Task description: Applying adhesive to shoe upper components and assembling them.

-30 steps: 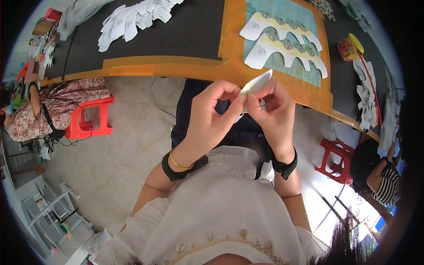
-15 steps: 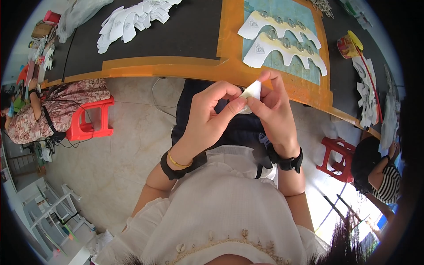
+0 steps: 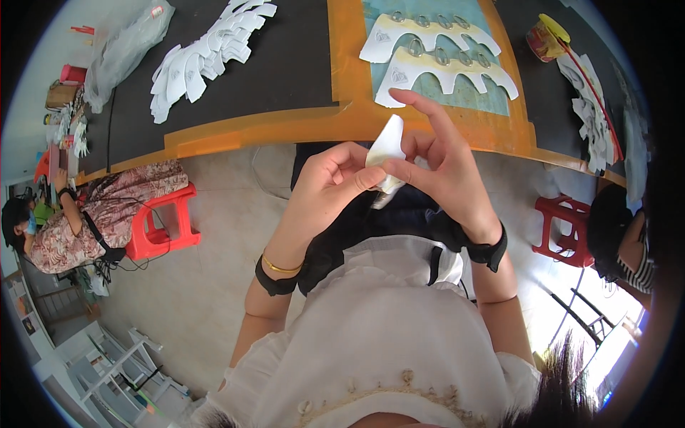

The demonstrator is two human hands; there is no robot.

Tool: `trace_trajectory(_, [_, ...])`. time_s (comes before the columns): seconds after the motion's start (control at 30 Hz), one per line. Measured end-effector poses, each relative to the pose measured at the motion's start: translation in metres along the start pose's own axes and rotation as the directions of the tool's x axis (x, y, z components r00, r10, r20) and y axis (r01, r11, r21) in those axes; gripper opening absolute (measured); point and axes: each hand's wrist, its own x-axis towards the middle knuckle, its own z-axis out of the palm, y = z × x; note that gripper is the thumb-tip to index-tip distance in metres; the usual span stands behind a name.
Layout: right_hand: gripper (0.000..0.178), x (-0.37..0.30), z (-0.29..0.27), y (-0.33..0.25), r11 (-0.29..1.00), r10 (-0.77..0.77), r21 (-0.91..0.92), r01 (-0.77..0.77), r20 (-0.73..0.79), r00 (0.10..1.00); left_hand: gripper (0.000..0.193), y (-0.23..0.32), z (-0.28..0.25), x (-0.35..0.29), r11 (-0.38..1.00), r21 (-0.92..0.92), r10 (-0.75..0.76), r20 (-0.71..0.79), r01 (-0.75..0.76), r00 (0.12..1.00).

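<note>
Between my two hands, just off the table's near edge, is a folded white piece with a yellowish edge (image 3: pixel 387 141); it looks like one of the cut-outs on the table. My left hand (image 3: pixel 332 178) pinches it with thumb and curled fingers. My right hand (image 3: pixel 446 167) presses its thumb on the piece, with the index finger stretched away. Beyond them, two scalloped white cut-outs (image 3: pixel 403 84) with yellowed upper edges and several small clear oval rings along them lie on a blue-green mat (image 3: pixel 485 105).
Orange tape (image 3: pixel 250 125) borders the dark table. A fanned stack of white cut-outs (image 3: pixel 203 60) lies at left, a plastic bag (image 3: pixel 125 57) beyond. At right are a yellow-rimmed tub (image 3: pixel 548 39) and more white pieces (image 3: pixel 589 107). People sit at both sides near red stools (image 3: pixel 164 232).
The folded piece now stands more upright and shows more of its white face. My right index finger has lifted away from its tip. The view has shifted slightly.
</note>
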Motion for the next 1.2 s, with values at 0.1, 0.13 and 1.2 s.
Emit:
trace_trajectory(0.1, [0.061,0.002,-0.004,-0.009,0.989,-0.127,-0.083,0.124,-0.038,0.991,0.011,0.01,0.002,0.0,0.991,0.127,-0.055,0.041,0.05,0.998])
trace_trajectory(0.13, [0.061,0.003,-0.005,-0.009,0.976,-0.217,-0.048,0.214,-0.072,0.974,0.012,0.011,0.005,0.0,0.996,0.089,-0.006,0.002,0.006,1.0])
trace_trajectory(1.2, [0.009,-0.005,0.024,-0.008,0.974,0.06,0.228,-0.007,-0.224,0.973,0.019,0.0,0.021,0.0,0.924,0.155,0.373,-0.181,-0.349,0.91])
